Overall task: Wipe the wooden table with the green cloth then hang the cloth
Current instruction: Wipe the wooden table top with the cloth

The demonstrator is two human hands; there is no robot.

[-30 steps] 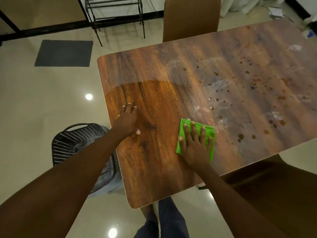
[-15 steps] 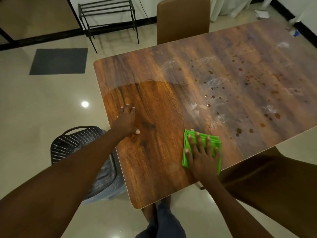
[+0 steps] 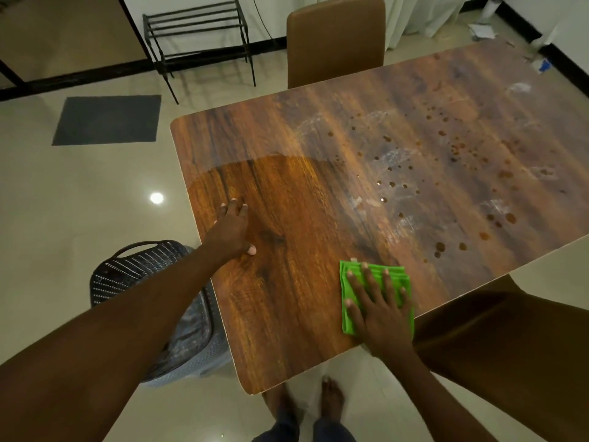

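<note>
The wooden table fills the middle and right of the view. Its right half is dotted with brown drops and whitish smears; the near left part looks glossy. A folded green cloth lies flat by the table's near edge. My right hand presses flat on top of it with fingers spread, covering most of it. My left hand rests palm down on the bare wood near the left edge, holding nothing.
A black perforated basket stands on the tiled floor under the table's left edge. Brown chairs sit at the far side and near right. A black metal rack and a grey mat lie beyond. My bare feet show below.
My right hand has slid the green cloth toward me and to the right, down to the table's near edge. My left hand has stayed in place.
</note>
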